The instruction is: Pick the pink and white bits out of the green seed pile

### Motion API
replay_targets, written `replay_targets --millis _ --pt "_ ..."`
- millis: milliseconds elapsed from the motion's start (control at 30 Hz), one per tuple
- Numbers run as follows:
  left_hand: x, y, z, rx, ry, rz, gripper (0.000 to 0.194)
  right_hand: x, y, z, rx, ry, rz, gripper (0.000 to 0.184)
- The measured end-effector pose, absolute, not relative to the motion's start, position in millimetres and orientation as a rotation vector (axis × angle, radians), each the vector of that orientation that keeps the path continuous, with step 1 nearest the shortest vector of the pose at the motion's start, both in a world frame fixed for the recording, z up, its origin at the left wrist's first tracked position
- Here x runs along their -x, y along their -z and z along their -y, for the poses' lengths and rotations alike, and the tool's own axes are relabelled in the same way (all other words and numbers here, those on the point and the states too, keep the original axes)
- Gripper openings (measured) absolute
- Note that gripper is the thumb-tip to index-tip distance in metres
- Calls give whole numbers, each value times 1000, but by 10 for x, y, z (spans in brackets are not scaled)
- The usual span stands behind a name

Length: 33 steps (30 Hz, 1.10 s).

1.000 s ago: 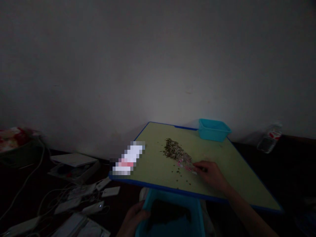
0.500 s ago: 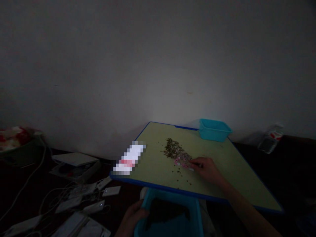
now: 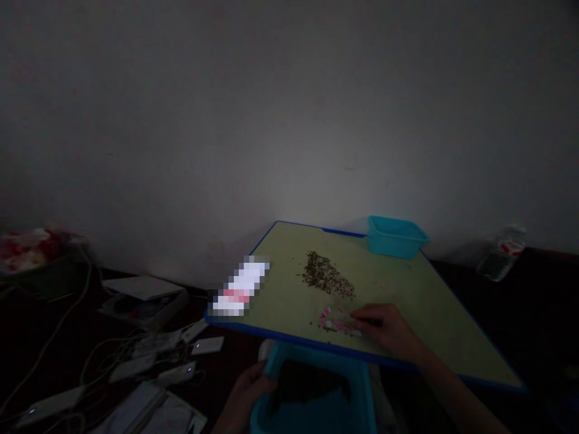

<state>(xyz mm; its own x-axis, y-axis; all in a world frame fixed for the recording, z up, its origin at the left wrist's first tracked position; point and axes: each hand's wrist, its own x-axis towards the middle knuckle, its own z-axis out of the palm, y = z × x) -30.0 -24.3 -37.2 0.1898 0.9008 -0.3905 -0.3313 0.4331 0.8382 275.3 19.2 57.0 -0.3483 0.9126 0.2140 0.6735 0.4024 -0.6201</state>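
My right hand (image 3: 384,325) pinches a clear plastic piece with a pink flower pattern (image 3: 337,322), low over the front of the board; its exact kind is hard to make out. Behind it, small dark grains (image 3: 323,274) lie in a heap, and a few loose ones are scattered near the plastic's edge. Below the front edge of the board, my left hand (image 3: 250,389) grips the left rim of a blue plastic basket (image 3: 368,401). Dark stuff (image 3: 310,383) lies inside this basket, too dim to tell apart.
The blue-edged board (image 3: 434,325) carries a lit, pixelated phone-like thing (image 3: 239,289) at left and a second blue basket (image 3: 397,236) at its back right corner. A clear bottle (image 3: 502,256) leans at right. Cables, white chargers (image 3: 208,345) and boxes (image 3: 145,288) crowd the left.
My right hand has drawn the plastic piece from the heap's near side toward the board's front edge. Loose grains there have moved forward with it. My left hand keeps its hold.
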Motion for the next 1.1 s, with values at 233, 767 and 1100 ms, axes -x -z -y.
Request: replay_targets --millis 233,767,1100 --pt "252 382 250 -648 -973 -1042 27 -2723 -587 -89 1316 -679 2123 24" --pt "248 406 230 -637 -946 -1014 28 -2707 -587 -16 1291 -820 2070 19" --pt "270 396 248 -631 -970 -1006 25 -2753 -621 -89 1301 -825 2027 25"
